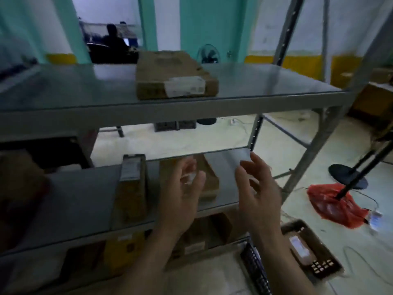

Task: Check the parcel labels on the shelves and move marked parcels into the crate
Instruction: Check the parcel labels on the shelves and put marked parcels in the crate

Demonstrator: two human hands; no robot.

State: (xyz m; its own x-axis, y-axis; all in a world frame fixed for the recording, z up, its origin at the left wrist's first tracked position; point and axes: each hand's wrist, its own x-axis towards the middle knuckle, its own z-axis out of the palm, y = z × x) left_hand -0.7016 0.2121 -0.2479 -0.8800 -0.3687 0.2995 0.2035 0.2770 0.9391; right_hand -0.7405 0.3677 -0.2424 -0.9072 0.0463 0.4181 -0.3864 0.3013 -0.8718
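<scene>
**Both hands reaching for a parcel on the middle shelf**

The task looked part done, as far as could be judged. The dark slatted crate (pixel 255 271) sat on the floor below the right hand and nearer the camera, and whether it held anything could not be told. Just right of it lay a shallow tray (pixel 331 262) with a small labelled packet in it. Several parcels were left on the metal shelves (pixel 170 111), so most of the checking seemed to lie ahead.

The left hand (pixel 182 194) and the right hand (pixel 258 188) were both raised before the middle shelf, fingers loosely spread and slightly bent, neither grip closed on anything. Between them and just beyond lay a flat brown cardboard parcel (pixel 209 182) – dull, matt board, its label not readable through the blur. Left of the left hand an upright parcel (pixel 131 184) stood on its narrow end, a tall slim block with yellowish sides and a pale strip on top.

Above both hands, on the smooth grey upper shelf, rested a wide flat cardboard box (pixel 176 75) with a white label folded over its near edge – the print too smeared to read. Under the hands, the bottom shelf held more cartons, one bright yellow (pixel 125 250).

Right of the right hand, on the pale floor, lay a crumpled red plastic bag (pixel 336 205), glossy and creased.
</scene>
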